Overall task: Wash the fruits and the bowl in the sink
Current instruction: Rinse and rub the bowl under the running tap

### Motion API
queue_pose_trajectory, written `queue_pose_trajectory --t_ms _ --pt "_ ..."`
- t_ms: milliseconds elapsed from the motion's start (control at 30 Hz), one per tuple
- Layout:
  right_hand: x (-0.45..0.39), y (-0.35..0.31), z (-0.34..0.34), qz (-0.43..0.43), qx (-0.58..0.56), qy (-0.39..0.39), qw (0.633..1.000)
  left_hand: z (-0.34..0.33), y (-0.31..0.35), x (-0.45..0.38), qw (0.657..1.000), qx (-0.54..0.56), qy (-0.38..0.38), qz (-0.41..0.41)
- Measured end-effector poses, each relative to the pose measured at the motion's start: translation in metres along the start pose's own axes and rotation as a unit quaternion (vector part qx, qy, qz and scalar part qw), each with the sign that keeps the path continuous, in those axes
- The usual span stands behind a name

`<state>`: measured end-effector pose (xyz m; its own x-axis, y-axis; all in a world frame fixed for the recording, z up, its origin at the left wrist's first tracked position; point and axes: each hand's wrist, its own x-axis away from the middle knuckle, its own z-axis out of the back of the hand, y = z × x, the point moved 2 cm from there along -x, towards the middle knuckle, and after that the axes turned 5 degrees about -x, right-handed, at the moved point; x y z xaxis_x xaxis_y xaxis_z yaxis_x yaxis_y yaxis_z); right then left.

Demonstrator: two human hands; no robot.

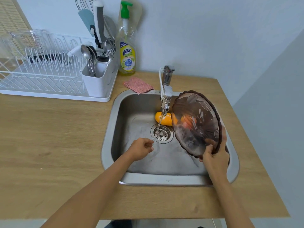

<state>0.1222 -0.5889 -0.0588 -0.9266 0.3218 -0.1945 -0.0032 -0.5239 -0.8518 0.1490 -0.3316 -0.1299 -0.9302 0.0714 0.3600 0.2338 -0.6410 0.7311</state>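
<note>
My right hand [213,157] grips the near rim of a brown see-through glass bowl [196,119], held tilted on edge over the right side of the steel sink [113,122]. A yellow mango [162,118] lies at the back of the basin under the tap [167,96]; an orange-red fruit shows blurred through the bowl. A thin stream of water falls from the tap to the drain [162,133]. My left hand [141,148] hovers in the basin left of the stream, fingers curled shut, holding nothing.
A white dish rack [41,74] with a cutlery holder [97,76] stands on the wooden counter at the back left. A dish soap bottle [127,51] and a pink scrub cloth [138,84] sit behind the sink. The wall is close on the right.
</note>
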Motion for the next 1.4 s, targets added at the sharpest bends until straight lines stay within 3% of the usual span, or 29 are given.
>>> queue_pose_trajectory --t_ms 133,367,467,667,833,1400 --pt "0.004 -0.001 -0.001 0.034 0.008 0.013 0.999 -0.002 0.001 -0.004 1.0 0.014 -0.001 0.013" --pt "0.006 -0.007 0.0 0.068 0.055 0.03 0.996 -0.003 -0.006 -0.004 0.975 -0.22 0.021 -0.033" --pt "0.007 -0.009 0.001 0.072 0.061 0.037 0.995 -0.01 -0.01 -0.005 0.95 -0.31 -0.027 -0.011" --pt "0.009 -0.012 0.001 0.069 0.041 0.04 0.996 -0.013 -0.023 -0.005 0.921 -0.36 -0.129 0.071" --pt "0.009 -0.012 0.001 0.07 0.036 0.043 0.996 -0.018 -0.033 -0.005 0.907 -0.355 -0.196 0.117" --pt "0.011 -0.012 0.001 0.075 0.03 0.056 0.995 -0.019 -0.032 -0.004 0.907 -0.342 -0.211 0.13"
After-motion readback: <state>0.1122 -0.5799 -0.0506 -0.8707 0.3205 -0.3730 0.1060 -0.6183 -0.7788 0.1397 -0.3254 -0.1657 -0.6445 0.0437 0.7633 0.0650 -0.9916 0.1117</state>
